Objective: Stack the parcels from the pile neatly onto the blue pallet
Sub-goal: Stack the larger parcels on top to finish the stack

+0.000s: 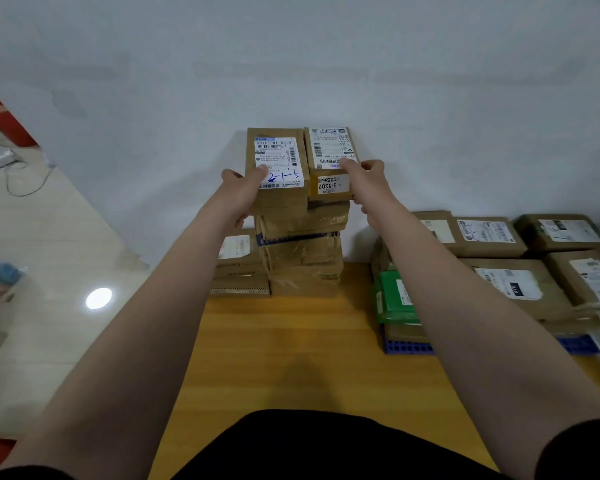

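A tall pile of brown cardboard parcels stands at the far edge of the wooden table. Two small parcels sit side by side on its top. My left hand grips the left top parcel, thumb on its white label. My right hand grips the right top parcel, thumb on its label. The blue pallet lies at the right. It carries several brown parcels and a green box at its near left corner.
The yellow wooden table stretches from me to the white wall. A lower stack of parcels leans against the pile's left side. Pale floor with a cable lies left of the table.
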